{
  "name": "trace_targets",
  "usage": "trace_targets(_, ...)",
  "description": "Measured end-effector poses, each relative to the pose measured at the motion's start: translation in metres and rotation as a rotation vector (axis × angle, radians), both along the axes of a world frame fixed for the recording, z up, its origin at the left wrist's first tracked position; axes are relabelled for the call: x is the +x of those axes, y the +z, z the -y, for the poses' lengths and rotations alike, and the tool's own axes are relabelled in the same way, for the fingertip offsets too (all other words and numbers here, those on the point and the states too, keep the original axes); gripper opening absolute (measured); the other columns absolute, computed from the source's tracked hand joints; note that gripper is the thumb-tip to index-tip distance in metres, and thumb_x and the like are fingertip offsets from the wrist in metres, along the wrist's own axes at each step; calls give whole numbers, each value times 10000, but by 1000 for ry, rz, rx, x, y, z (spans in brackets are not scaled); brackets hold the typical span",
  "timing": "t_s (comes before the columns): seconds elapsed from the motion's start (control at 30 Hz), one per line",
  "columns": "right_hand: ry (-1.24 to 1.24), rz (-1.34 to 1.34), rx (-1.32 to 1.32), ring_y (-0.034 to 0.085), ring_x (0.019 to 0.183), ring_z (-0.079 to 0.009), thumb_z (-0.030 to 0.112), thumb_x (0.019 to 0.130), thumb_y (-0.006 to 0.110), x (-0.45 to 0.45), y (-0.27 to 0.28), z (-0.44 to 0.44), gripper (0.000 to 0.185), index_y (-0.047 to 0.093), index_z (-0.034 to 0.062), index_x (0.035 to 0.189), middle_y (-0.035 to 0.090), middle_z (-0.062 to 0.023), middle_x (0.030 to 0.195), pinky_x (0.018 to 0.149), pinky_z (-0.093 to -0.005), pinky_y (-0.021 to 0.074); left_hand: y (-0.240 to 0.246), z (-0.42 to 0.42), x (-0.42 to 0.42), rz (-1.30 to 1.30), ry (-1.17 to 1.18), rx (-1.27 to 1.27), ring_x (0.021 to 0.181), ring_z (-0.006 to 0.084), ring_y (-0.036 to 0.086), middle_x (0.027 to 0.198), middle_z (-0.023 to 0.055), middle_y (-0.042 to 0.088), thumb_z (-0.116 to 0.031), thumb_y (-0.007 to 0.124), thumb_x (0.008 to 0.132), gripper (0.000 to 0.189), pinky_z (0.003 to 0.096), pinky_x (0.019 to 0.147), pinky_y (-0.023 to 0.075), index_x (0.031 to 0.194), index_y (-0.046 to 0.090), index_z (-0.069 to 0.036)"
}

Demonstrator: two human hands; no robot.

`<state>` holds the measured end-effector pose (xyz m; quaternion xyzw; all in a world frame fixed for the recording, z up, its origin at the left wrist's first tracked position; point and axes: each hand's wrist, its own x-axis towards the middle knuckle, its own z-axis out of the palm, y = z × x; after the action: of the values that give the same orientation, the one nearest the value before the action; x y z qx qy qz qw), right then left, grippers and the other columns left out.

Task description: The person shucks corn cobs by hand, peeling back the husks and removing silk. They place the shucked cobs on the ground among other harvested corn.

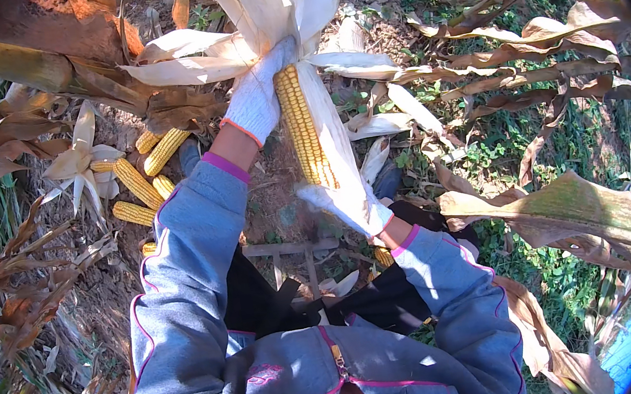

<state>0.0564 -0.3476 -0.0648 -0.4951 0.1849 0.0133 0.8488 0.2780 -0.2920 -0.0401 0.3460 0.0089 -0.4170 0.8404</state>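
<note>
A yellow ear of corn (pixel 303 130) lies bare on its left side, with pale husk leaves (pixel 260 9) spread out around its far end. My left hand (pixel 258 94), in a white knit glove, grips the ear and husk at that far end. The near end of the ear rests against my right hand (pixel 348 202), also gloved in white. One long husk leaf (pixel 335 120) still runs along the ear's right side down into my right hand, whose fingers are partly hidden and slightly blurred.
Several husked ears (pixel 136 183) lie on the soil to the left, beside an opened husk (pixel 83 160). Dry corn leaves (pixel 566 213) reach in from the right. A thick stalk (pixel 18 65) crosses the upper left. Loose husk pieces (pixel 414 108) lie among green weeds.
</note>
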Motion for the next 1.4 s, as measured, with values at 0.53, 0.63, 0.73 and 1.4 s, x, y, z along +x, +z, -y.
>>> trace_targets(0.53, -615, -94, -1162, 454, 1275, -258, 304, 972, 518, 5, 4, 160, 602, 295, 39, 1463, 447, -139, 1390, 1035, -381, 426, 10, -41, 21, 422, -65, 265, 1001, 191, 643, 1215, 98, 567, -146, 519, 989, 289, 298, 855, 544, 1243, 562, -15)
trace_targets(0.63, -901, -174, -1097, 485, 1247, -265, 364, 943, 539, 30, -19, 194, 628, 329, 65, 1454, 483, -128, 1366, 1012, -385, 438, 12, -46, 25, 254, 72, 165, 1013, 250, 644, 1172, 138, 588, -139, 546, 974, 295, 365, 870, 557, 1238, 529, -9)
trace_targets(0.73, -694, -468, -1237, 516, 1219, -271, 423, 914, 561, 58, -77, 164, 656, 363, 92, 1444, 519, -117, 1341, 990, -389, 451, 13, -46, 30, 202, 151, 236, 1025, 281, 641, 1154, 150, 599, -131, 551, 969, 300, 411, 897, 557, 1239, 502, -8)
trace_targets(1.4, -308, -382, 419, 615, 696, -222, 392, 969, 542, -8, -56, -43, 375, 524, 85, 1185, 624, -118, 892, 559, -334, 510, -14, -50, 1, 337, 3, 503, 836, 174, 663, 1003, 96, 676, -208, 616, 934, 309, 287, 773, 547, 1171, 561, -18)
